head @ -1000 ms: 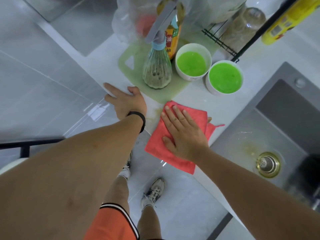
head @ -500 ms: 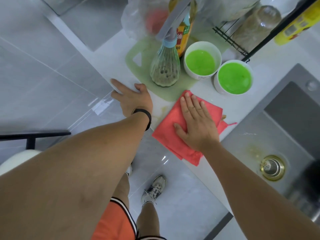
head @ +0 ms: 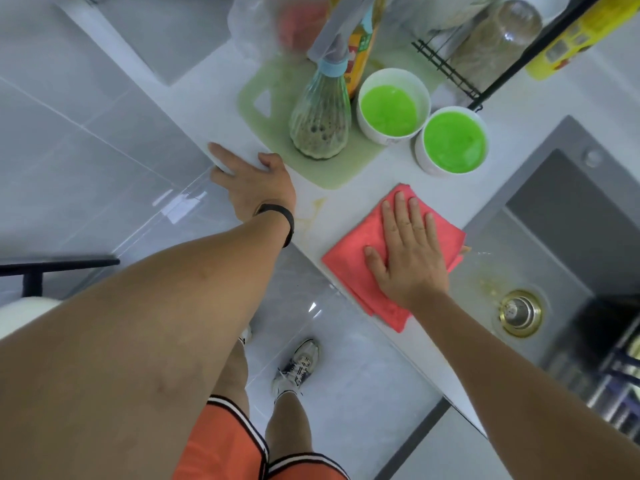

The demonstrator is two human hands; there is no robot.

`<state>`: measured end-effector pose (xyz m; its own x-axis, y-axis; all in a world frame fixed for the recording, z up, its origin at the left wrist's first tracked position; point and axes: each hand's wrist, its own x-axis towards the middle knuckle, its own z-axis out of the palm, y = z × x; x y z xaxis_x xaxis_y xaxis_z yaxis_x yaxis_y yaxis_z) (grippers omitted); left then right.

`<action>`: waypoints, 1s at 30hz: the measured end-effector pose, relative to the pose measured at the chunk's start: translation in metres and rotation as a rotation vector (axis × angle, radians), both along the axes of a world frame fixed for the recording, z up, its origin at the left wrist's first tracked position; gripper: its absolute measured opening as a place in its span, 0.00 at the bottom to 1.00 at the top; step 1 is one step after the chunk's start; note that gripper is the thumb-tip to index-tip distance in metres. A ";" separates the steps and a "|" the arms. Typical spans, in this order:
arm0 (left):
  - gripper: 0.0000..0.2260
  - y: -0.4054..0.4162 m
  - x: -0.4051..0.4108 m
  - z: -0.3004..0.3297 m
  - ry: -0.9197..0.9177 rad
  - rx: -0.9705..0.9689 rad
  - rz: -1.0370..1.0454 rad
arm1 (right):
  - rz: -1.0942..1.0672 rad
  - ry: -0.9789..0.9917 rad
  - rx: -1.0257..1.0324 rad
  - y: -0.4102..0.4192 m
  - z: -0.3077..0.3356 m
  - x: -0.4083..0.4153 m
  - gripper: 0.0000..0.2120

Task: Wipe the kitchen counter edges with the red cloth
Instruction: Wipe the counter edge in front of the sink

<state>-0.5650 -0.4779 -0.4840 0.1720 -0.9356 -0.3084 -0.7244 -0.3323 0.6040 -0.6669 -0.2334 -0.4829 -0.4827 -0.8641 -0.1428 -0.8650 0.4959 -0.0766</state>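
Fingers flat, the right hand [head: 407, 251] has slid the red cloth [head: 356, 268] along the counter edge [head: 304, 251] toward the sink [head: 540, 258] at three o'clock, exposing a yellowish stain [head: 313, 211]; the left hand [head: 254, 183], spread, braces at nine o'clock.

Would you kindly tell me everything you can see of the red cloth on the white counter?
The red cloth is a soft, coral-red fabric that looks like microfibre, folded into several layers whose edges show at its near corner. It lies flat on the white counter, with one corner hanging over the counter's front edge and the opposite side reaching the rim of the grey steel sink. The right hand presses flat on it, fingers straight and slightly spread. The left hand rests apart on the counter edge.
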 end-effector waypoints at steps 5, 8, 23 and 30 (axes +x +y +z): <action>0.33 0.001 0.000 0.001 -0.088 0.004 -0.029 | 0.217 -0.037 -0.039 0.012 0.000 0.020 0.37; 0.32 0.002 -0.001 0.003 -0.098 -0.011 -0.045 | 0.346 -0.043 -0.032 0.019 0.002 -0.005 0.37; 0.35 0.002 -0.001 0.003 -0.021 -0.015 -0.005 | 0.405 -0.013 -0.101 -0.054 -0.006 0.019 0.34; 0.34 0.000 0.002 -0.002 0.007 -0.028 -0.030 | 0.489 -0.017 -0.148 -0.085 -0.009 0.037 0.34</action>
<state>-0.5627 -0.4774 -0.4860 0.1412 -0.9487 -0.2829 -0.7296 -0.2929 0.6180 -0.6303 -0.3188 -0.4917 -0.0154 -0.9999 -0.0066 -0.9912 0.0161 -0.1313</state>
